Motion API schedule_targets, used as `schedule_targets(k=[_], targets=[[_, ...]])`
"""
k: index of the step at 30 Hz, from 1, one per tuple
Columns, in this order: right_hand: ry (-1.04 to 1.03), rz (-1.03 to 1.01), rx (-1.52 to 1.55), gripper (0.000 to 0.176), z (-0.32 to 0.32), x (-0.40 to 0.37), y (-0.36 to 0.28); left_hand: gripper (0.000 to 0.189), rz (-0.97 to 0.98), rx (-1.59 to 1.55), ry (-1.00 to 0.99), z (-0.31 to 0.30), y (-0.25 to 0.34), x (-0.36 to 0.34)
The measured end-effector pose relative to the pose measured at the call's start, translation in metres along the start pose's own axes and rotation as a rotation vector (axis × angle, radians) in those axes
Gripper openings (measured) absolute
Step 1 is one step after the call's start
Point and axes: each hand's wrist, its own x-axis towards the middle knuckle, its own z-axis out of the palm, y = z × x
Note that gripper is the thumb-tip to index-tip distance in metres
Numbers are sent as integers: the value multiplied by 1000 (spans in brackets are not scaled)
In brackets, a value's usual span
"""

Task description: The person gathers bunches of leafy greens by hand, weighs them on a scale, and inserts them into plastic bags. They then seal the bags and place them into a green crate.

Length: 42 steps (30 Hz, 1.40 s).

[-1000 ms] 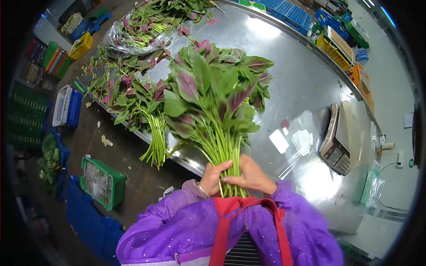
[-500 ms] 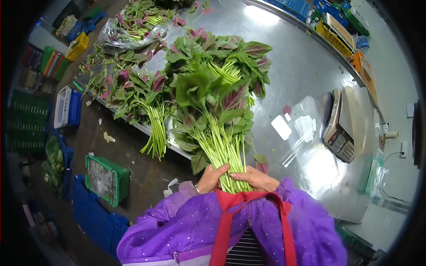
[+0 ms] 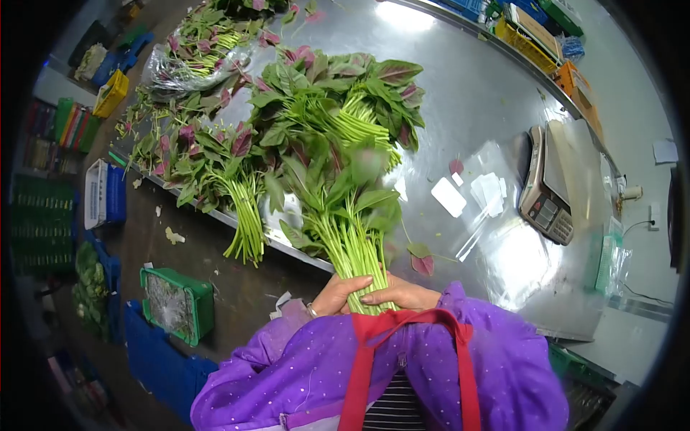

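Note:
A bunch of leafy greens (image 3: 348, 230) stands stems-down close to my apron, its leaves pointing away from me. My left hand (image 3: 339, 294) wraps the stems from the left. From the right, my right hand (image 3: 404, 293) grips the same stems, thumb across the front. Beyond lies a pile of greens (image 3: 359, 118) with green and purple leaves on the metal table (image 3: 460, 79). Another bunch (image 3: 243, 208) rests at the table's left edge, its stems over the rim. The lower stem ends in my hands are hidden by the apron.
A scale (image 3: 548, 194) sits at the right, with white labels (image 3: 449, 197) left of it. Bagged greens (image 3: 190, 68) lie at the far left. On the floor are a green crate (image 3: 177, 305), a blue crate (image 3: 169, 359) and a white-and-blue crate (image 3: 105, 192).
The held bunch has shifted slightly, and its leaves have moved and spread differently. Both hands still grip the stems. The whole view has shifted a little.

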Motion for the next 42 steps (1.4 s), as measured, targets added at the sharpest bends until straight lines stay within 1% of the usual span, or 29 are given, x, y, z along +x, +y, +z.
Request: schedule_targets(k=[2, 3, 6, 7, 10, 11, 14, 15, 18, 19, 22, 23, 25, 26, 28, 30, 32, 34, 36, 39, 42], targets=[[-27, 40, -6, 54, 7, -6, -15, 53, 129, 110, -30, 4, 3, -1], [-29, -73, -72, 53, 11, -2, -19, 55, 199, 172, -49, 8, 10, 0], [-67, -143, 6, 46, 21, 7, -41, 59, 273, 567, -50, 13, 46, 3], [-72, -109, 13, 36, 15, 12, -42, 64, 191, 585, -11, 17, 53, 3], [-4, -21, 5, 26, 3, 5, -53, 68, 147, 61, -250, 10, 49, 28], [45, -27, -28, 22, -4, 4, -46, 69, 127, -123, -358, 7, 50, 36], [184, 5, -210, 21, -22, -13, -46, 62, 171, -239, -261, -7, 45, 57], [239, 2, -263, 18, -26, -19, -48, 53, 170, -250, -247, -2, 44, 62], [261, -54, -374, 15, -31, -31, -54, 51, 99, -54, -158, -4, 32, 73], [278, -52, -439, 18, -31, -36, -58, 43, 100, -80, -176, -1, 32, 74], [337, -203, -800, 26, -38, -53, -58, 45, 117, 406, -298, -14, 30, 83], [418, -231, -1007, 29, -39, -62, -60, 54, 147, 614, -430, -22, 31, 88], [575, -275, -1421, 34, -39, -84, -69, 61, 143, 151, -347, -39, 12, 112], [611, -278, -1593, 35, -37, -97, -77, 61, 138, 13, -342, -49, 4, 121], [690, -280, -1931, 37, -41, -123, -93, 61, 126, -130, -378, -41, 12, 126], [806, -325, -2275, 33, -66, -148, -98, 61, 124, -197, -445, -20, 28, 137], [821, -395, -2397, 29, -65, -172, -117, 61, 135, -239, -512, 6, 43, 156], [843, -384, -2492, 30, -66, -194, -129, 61, 151, -273, -568, 32, 50, 181], [897, -438, -2568, 29, -74, -214, -134, 61, 162, -288, -608, 54, 51, 202], [952, -536, -2582, 28, -89, -238, -134, 61, 168, -306, -629, 77, 41, 225], [1003, -553, -2568, 28, -106, -261, -129, 61, 181, -310, -626, 92, 29, 233]])
